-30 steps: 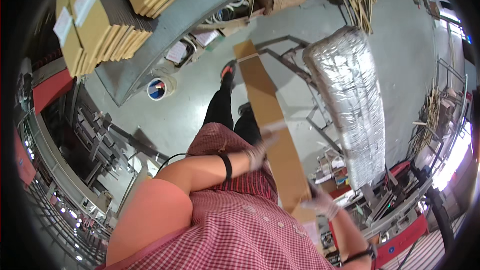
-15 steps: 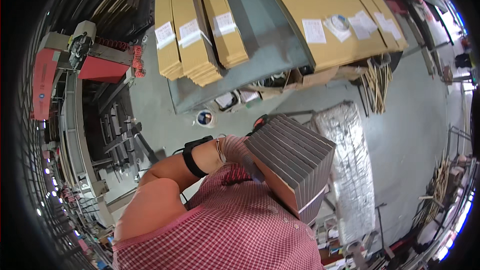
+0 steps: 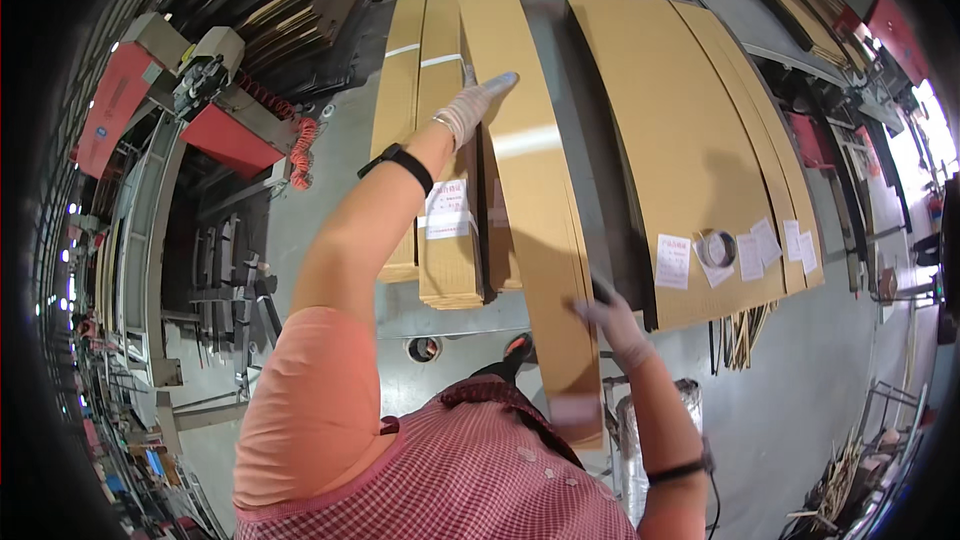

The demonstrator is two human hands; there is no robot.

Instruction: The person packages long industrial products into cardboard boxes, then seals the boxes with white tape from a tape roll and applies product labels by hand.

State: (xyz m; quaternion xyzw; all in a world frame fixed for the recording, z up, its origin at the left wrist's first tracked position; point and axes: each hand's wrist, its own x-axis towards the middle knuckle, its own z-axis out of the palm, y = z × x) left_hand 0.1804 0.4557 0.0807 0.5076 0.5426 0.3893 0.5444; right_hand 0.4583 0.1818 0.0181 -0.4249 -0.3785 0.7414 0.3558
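Observation:
A long bundle of flat brown cardboard [image 3: 530, 200], bound with white straps, stretches from close to my body out over the table. At its left edge, about midway along, my gloved left hand [image 3: 478, 108] holds it, thumb across the top and the other fingers mostly hidden. My gloved right hand [image 3: 615, 328] grips its right edge nearer my body, slightly blurred. The bundle's near end sticks out past the table edge, and a pale patch there is smeared. Beneath and left of it lie strapped cardboard bundles [image 3: 440, 130], one with a white label [image 3: 447, 210].
Wide cardboard sheets [image 3: 670, 140] are stacked on the right, carrying paper labels and a tape roll [image 3: 716, 250]. A red machine [image 3: 235, 130] stands left. On the floor are a bucket [image 3: 424, 349] and a silver-wrapped object [image 3: 625, 440] beside my right arm.
The bundle has swung from upright against my body to lying lengthwise over the table. My left hand has moved forward along with it, and my right hand has come into view.

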